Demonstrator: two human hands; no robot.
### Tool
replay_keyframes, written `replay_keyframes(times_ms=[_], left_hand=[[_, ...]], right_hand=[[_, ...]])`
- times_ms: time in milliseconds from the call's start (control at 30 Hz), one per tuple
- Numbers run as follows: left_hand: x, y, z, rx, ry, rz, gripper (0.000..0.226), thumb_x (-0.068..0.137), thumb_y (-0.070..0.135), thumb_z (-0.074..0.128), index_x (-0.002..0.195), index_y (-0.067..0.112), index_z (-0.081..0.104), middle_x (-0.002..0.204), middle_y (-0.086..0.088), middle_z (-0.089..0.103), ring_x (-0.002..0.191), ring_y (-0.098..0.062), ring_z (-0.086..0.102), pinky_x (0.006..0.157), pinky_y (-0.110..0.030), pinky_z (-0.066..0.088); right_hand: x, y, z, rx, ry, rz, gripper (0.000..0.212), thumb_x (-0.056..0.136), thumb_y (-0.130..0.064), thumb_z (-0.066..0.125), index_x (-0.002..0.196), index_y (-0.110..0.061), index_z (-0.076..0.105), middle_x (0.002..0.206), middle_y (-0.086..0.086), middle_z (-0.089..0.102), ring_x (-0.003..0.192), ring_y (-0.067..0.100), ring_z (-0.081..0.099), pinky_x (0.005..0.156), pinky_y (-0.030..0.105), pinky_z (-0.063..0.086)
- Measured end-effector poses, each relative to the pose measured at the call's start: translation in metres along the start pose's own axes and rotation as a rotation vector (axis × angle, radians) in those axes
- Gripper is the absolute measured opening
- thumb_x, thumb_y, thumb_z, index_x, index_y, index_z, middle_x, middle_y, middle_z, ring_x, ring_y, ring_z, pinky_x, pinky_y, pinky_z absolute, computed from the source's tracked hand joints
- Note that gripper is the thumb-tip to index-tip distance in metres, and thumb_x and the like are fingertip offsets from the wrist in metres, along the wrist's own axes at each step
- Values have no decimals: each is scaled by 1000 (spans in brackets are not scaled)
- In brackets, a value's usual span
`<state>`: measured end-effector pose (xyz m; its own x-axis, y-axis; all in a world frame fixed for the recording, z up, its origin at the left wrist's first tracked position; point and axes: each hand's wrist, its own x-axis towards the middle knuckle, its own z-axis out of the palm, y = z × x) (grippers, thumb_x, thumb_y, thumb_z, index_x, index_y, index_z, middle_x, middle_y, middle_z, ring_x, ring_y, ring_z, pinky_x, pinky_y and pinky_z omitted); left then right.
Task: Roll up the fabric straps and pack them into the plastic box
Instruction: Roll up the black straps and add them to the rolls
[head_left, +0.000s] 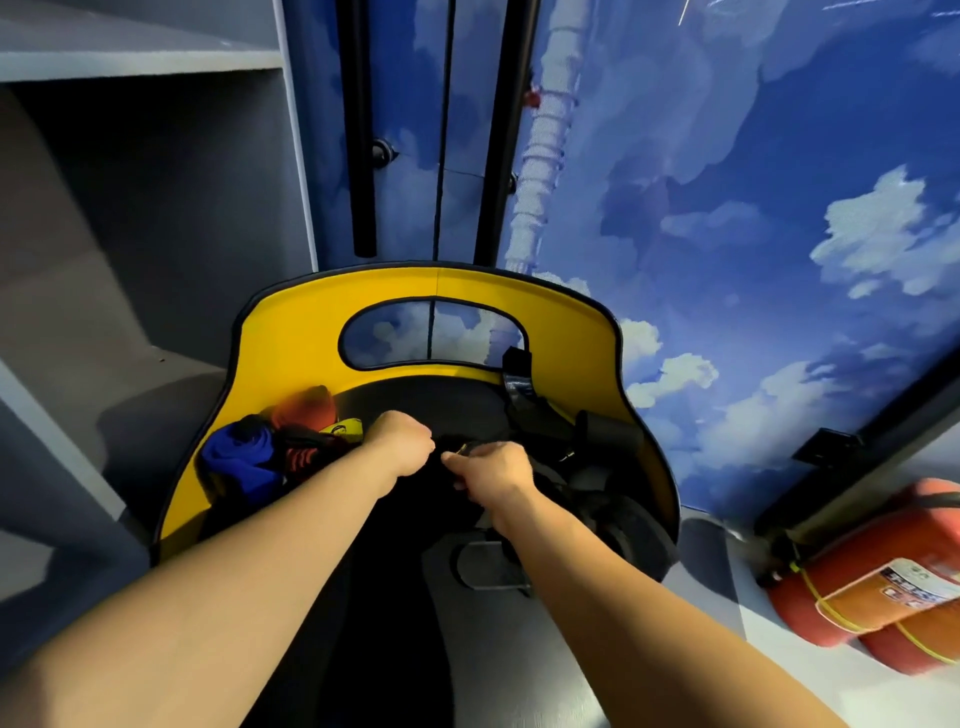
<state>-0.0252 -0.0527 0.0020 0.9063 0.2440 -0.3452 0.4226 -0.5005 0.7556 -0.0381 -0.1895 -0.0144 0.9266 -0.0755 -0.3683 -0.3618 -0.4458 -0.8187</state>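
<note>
Both bare forearms reach forward over a round, matte black seat ringed by a smooth yellow backrest with dark piping and an oval cut-out at its top. The left hand is curled into a loose fist, knuckles up, its fingers folded in on something dark; what exactly they pinch is hidden under the hand. The right hand sits just beside it, nearly touching, with its fingers bent and closed on the end of a black fabric strap, flat woven webbing that blends into the dark seat, so its edges are hard to trace.

To the right of the hands more black straps lie in a loose tangle of bands and loops, one of them rolled into a stubby cylinder against the yellow wall, another running up to the cut-out with a glossy buckle. Nearer the camera lies a dark flat piece with a rounded slot. On the left side of the seat sit soft bundles: a crumpled blue cloth, an orange-red knitted lump, blurred, and a bit of yellow with a printed mark.

Behind the seat stands a glossy panel printed with blue sky and white clouds, crossed by black vertical rails. Grey shelving fills the left. At lower right two red cylindrical fire extinguishers lie on the pale floor, with printed labels and thin yellow cord round them.
</note>
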Motion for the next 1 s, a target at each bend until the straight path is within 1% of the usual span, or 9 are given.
replay_keyframes(times_ms=[100,200,333,467,567,667,733,833,1000], left_hand=[[-9,7,-13,-105,37,17,28,97,3,59,120,11,72,123,-6,67,115,-25,63,97,-29,50],[-22,16,-29,-395,38,29,21,91,7,70,104,22,76,118,-6,71,109,-25,65,102,-39,51],[-57,39,-53,-641,-102,96,17,91,13,73,107,16,69,105,-6,73,99,-21,68,99,-38,51],[-91,61,-70,-580,-195,195,39,88,12,75,125,9,67,109,-6,76,105,-26,71,98,-38,54],[-116,81,-81,-570,-174,248,34,87,8,75,121,10,68,109,-10,76,109,-31,69,88,-35,59],[-143,100,-94,-630,-160,273,30,86,8,76,115,12,69,108,-9,76,103,-27,72,84,-34,58],[-160,110,-101,-660,-162,296,32,87,7,75,119,10,67,109,-10,76,102,-25,73,90,-38,58],[-186,118,-112,-678,-188,326,27,89,7,72,116,7,68,108,-13,76,100,-25,73,94,-41,56],[-223,116,-125,-521,-195,365,18,93,9,69,110,7,71,105,-10,77,97,-23,74,87,-33,58]], right_hand=[[-9,-17,-14,165,78,-14,27,76,-27,85,69,-18,61,82,8,72,74,21,68,78,42,60],[-26,-41,-39,321,-9,-73,26,87,-17,77,71,-19,56,72,4,60,59,13,56,61,28,53],[-56,-71,-83,488,-93,-118,30,94,-14,68,69,-19,53,68,3,55,56,10,52,57,20,50],[-84,-92,-112,652,-141,-150,12,98,-15,62,92,-9,70,80,6,71,72,16,67,66,24,56],[-105,-106,-126,734,-150,-176,16,100,-16,59,89,-9,68,65,0,68,57,10,65,59,22,54],[-128,-123,-138,754,-149,-208,21,102,-17,56,83,-11,63,56,-4,63,46,6,58,47,18,48],[-143,-134,-146,771,-125,-222,16,101,-15,58,89,-8,67,64,-2,68,50,7,61,48,19,51],[-162,-148,-153,785,-117,-218,18,97,-16,64,109,-3,69,92,6,71,69,12,66,62,22,59],[-202,-166,-161,777,-152,-200,12,98,-14,63,95,-5,70,82,3,70,61,10,66,54,21,56]])
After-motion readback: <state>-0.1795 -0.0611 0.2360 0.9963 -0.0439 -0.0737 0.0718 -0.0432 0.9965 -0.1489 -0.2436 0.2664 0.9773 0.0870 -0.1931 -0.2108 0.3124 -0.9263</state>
